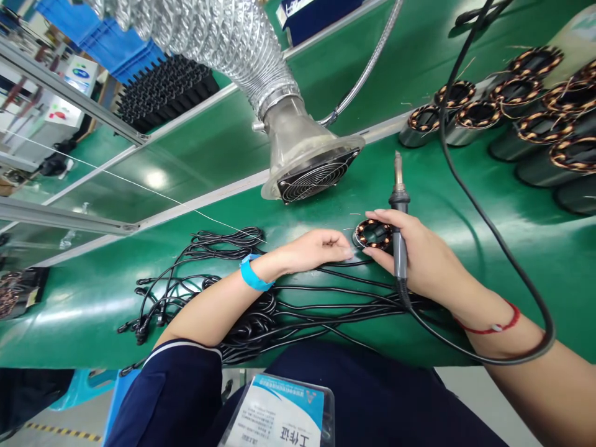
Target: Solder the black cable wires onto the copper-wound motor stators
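Note:
My right hand (419, 254) has a grey soldering iron (400, 251) tucked in it, its metal tip pointing up and away from me. The thumb and fingers of that same hand also grip a small motor stator (357, 239), a ring with copper windings. Close to the stator's left side is my left hand (321, 248), its fingers pinched together; what is between them, if anything, is too small to make out. A thin pale wire (205, 215) runs from the upper left down to my left wrist.
Black cables (251, 316) lie bundled under and around my forearms. A fume extractor (316, 174) hangs ahead on a silver duct (223, 49). Several larger stators (531, 130) stand at the right. The iron's cord (484, 217) loops over my right forearm. A black rack (162, 93) sits beyond.

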`<state>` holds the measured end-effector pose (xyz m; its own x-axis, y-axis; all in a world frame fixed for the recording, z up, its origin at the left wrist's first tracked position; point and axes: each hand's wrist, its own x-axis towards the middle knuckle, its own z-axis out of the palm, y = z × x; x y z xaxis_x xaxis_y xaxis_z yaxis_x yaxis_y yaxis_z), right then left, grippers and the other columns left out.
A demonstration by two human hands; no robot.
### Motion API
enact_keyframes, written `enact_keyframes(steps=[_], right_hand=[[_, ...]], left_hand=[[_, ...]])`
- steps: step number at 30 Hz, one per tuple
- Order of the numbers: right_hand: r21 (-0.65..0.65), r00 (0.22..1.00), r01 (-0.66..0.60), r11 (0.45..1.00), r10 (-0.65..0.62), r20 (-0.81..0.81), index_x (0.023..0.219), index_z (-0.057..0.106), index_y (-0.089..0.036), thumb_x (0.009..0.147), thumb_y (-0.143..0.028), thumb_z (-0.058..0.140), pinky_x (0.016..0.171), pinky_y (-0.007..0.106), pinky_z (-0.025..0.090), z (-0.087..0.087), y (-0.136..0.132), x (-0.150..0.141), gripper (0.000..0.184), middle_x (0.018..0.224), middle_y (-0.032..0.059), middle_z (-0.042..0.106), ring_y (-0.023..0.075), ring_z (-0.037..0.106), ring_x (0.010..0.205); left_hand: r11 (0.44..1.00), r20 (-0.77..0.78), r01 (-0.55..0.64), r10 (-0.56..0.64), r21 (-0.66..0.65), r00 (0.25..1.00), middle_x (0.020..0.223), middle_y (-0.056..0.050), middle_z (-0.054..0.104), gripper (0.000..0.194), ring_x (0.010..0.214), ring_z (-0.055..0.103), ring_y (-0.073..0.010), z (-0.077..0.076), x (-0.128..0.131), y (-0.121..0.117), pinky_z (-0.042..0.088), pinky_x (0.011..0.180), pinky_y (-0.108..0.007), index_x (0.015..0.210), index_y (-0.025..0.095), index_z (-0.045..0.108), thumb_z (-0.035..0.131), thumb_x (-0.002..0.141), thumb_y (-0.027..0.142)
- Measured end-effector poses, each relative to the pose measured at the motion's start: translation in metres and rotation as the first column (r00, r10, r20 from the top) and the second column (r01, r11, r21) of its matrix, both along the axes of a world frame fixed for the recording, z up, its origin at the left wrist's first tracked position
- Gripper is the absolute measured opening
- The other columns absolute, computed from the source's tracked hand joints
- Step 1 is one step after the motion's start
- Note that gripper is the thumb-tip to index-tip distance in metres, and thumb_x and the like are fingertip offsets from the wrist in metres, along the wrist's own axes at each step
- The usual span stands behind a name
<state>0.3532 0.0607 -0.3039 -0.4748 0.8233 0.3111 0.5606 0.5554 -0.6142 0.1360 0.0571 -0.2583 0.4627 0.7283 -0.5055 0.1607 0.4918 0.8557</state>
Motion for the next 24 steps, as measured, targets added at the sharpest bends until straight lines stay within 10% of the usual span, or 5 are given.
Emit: enact_keyframes(steps=[6,14,24], right_hand=[[-0.033,0.999,-0.050,0.998,0.050,-0.016,0.137,0.044,-0.021,0.090,-0.037,0.057,0.085,0.043,0.058,0.000,0.005,0.003,0.051,0.121,0.0124,0.063,0.0272,0.066,0.105],[0.020,0.972,0.117,0.993,-0.110,-0.210,0.135,0.041,-0.027,0.090,-0.030,0.060,0.099,0.046,0.054,0.011,0.009,0.018,0.049,0.131,0.0104,0.060,0.0257,0.063,0.116],[0.023,0.824,0.184,0.983,-0.142,-0.549,0.115,0.047,-0.025,0.088,-0.025,0.061,0.067,0.031,0.060,0.022,0.002,0.012,0.030,0.094,0.0021,0.071,0.0157,0.071,0.078]], left_hand=[[0.995,0.051,0.087,-0.090,0.048,0.995,0.073,-0.001,0.061,0.026,0.051,0.033,-0.0042,-0.007,0.003,0.000,0.024,0.050,-0.020,0.092,0.011,0.069,0.055,0.089,0.033],[0.778,-0.549,0.452,-0.168,0.436,0.818,0.087,-0.003,0.058,0.006,0.075,0.048,-0.0140,-0.004,0.015,-0.016,0.035,0.068,-0.025,0.079,0.017,0.059,0.065,0.080,0.017],[0.963,-0.167,0.109,-0.069,0.245,0.984,0.060,0.007,0.040,0.029,0.055,0.031,-0.0065,0.007,-0.001,-0.014,0.026,0.054,-0.022,0.079,0.015,0.055,0.068,0.075,0.041]])
